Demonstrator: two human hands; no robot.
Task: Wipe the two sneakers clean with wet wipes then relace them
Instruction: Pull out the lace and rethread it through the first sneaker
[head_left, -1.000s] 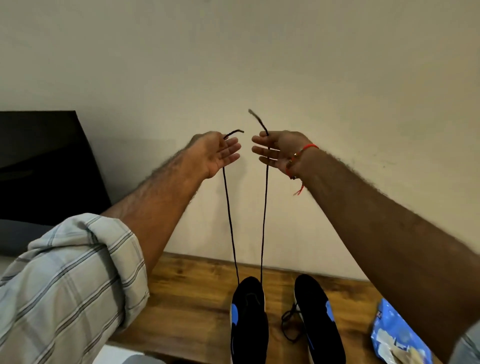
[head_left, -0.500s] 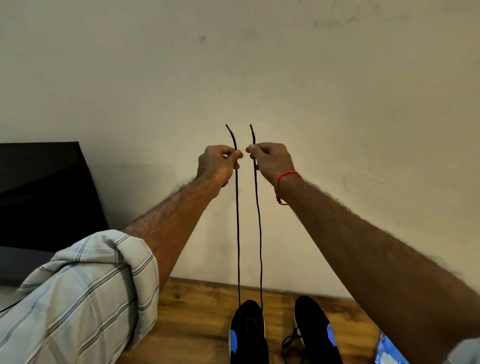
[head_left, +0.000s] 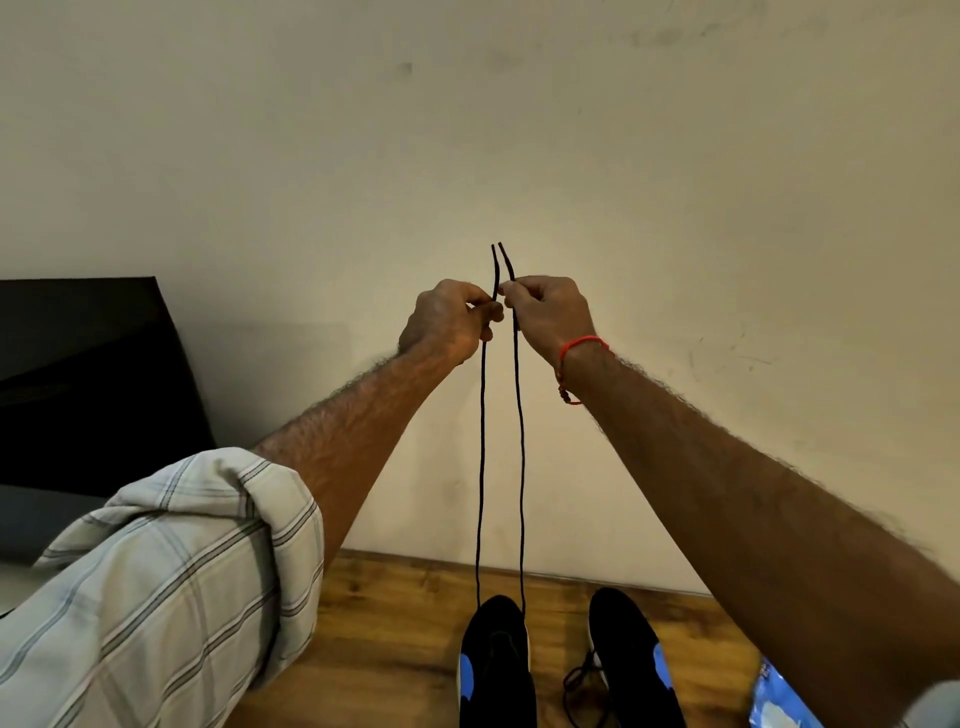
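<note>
Both arms are raised at mid-frame against the pale wall (head_left: 675, 182), and each hand pinches one end of the black lace (head_left: 482, 467). The left hand (head_left: 449, 322) has its grip clamped on the left strand, thumb and fingers closed tight; the right hand (head_left: 550, 312) is clamped on the right strand just beside it, knuckles almost touching. The two lace tips poke up side by side above the fingers, roughly level with each other. From the hands the strands drop nearly straight, running close and parallel, down into the left shoe (head_left: 496, 670) at the bottom centre of the frame. That shoe is black with a blue patch and stands on the wooden tabletop (head_left: 384, 634). Just right of it sits the second shoe (head_left: 631, 660), also black and blue, with a loose lace (head_left: 582, 686) curled in the gap between the pair. A blue wipes pack (head_left: 776, 701) peeks in at the bottom right, partly hidden by the right forearm. A red thread (head_left: 579, 345) circles the right wrist, a rolled plaid sleeve (head_left: 171, 587) fills the lower left, and a dark panel (head_left: 88, 379) stands at the left edge.
</note>
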